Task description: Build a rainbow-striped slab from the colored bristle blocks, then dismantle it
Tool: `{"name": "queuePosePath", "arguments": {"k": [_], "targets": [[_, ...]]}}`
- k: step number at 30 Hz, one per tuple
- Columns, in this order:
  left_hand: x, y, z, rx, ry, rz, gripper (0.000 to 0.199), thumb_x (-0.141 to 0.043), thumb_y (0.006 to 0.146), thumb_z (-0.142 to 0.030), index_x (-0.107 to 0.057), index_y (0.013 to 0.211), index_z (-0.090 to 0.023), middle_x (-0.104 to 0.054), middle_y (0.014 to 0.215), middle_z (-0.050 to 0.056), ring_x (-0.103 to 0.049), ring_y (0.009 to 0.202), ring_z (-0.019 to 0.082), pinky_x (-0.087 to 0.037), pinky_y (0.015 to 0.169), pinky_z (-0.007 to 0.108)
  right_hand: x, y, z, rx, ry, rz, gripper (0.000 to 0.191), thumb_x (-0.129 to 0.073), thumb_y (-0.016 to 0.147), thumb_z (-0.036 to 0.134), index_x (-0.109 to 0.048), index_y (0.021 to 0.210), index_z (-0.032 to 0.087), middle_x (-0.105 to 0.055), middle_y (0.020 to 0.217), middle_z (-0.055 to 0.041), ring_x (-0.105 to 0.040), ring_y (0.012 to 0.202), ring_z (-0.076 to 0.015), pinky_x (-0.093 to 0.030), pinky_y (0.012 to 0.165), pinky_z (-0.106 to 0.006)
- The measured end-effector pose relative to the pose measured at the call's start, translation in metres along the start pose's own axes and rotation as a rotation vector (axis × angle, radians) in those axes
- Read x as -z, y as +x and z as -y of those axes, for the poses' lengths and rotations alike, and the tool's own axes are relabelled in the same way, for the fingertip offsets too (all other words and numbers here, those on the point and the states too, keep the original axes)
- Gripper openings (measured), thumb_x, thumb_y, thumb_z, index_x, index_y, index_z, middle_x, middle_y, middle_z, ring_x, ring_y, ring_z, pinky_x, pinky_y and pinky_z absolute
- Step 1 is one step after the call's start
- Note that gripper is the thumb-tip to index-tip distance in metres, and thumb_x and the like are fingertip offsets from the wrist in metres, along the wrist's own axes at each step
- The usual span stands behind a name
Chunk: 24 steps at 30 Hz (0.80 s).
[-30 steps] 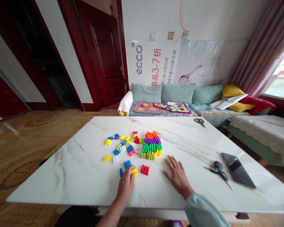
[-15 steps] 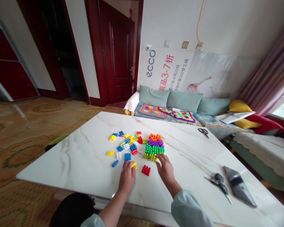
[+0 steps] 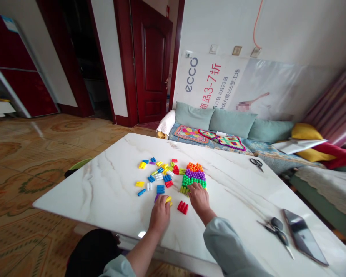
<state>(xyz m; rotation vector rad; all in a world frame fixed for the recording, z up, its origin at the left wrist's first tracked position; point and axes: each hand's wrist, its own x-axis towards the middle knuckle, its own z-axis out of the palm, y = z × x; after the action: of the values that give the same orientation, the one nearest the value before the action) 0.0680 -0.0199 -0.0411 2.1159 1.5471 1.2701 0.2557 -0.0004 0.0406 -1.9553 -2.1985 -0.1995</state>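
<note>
From my post I look down through the head camera at a white tabletop with grey-brown marble veining point(image 3: 75, 200). The left hand point(image 3: 160, 215) has its fingers curled down at a small group of glossy yellow plastic pegs point(image 3: 168, 201), which show just past the fingertips; I cannot tell whether they are pinched or only touched. A purple plastic peg point(image 3: 157, 197) peeps out just beyond that hand.

The right hand point(image 3: 199, 198) reaches with bent fingers over the near edge of a close-packed block of round-tipped plastic pegs point(image 3: 195, 175). The block is banded orange at the far end, then purple, then green, with lime-green pegs point(image 3: 183, 190) along the near edge, beside the fingers. The right fingertips are partly hidden from me, so I cannot tell whether they pinch anything.

Between the hands I see a row of red plastic pegs point(image 3: 182, 207) lying on the table. Beyond the left hand sits a row of blue plastic pegs point(image 3: 160, 189), with a white plastic pair point(image 3: 149, 186) just beside it. Well apart, to the right, lies a dark, flat smartphone point(image 3: 305, 236).
</note>
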Motion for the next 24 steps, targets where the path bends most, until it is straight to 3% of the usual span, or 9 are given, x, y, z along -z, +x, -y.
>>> {"name": "queuePosePath", "arguments": {"k": [13, 24], "targets": [[0.002, 0.001, -0.003, 0.005, 0.006, 0.005, 0.021, -0.04, 0.09, -0.014, -0.056, 0.104, -0.018, -0.059, 0.097, 0.009, -0.058, 0.094, 0.024, -0.051, 0.083, 0.04, -0.002, -0.007, 0.006, 0.021, -0.086, 0.163, 0.025, -0.039, 0.095, 0.018, -0.065, 0.097, 0.019, -0.061, 0.101, -0.007, -0.06, 0.085, -0.0163, -0.036, 0.059, -0.025], [0.005, 0.001, -0.006, 0.016, -0.003, 0.034, 0.021, -0.041, 0.09, -0.013, -0.056, 0.103, -0.018, -0.058, 0.097, 0.008, -0.057, 0.095, 0.023, -0.051, 0.084, 0.039, 0.018, -0.014, 0.005, 0.126, -0.113, 0.282, 0.02, -0.049, 0.087, 0.012, -0.068, 0.087, 0.017, -0.065, 0.097, -0.008, -0.064, 0.076, -0.0174, -0.038, 0.061, -0.027]]}}
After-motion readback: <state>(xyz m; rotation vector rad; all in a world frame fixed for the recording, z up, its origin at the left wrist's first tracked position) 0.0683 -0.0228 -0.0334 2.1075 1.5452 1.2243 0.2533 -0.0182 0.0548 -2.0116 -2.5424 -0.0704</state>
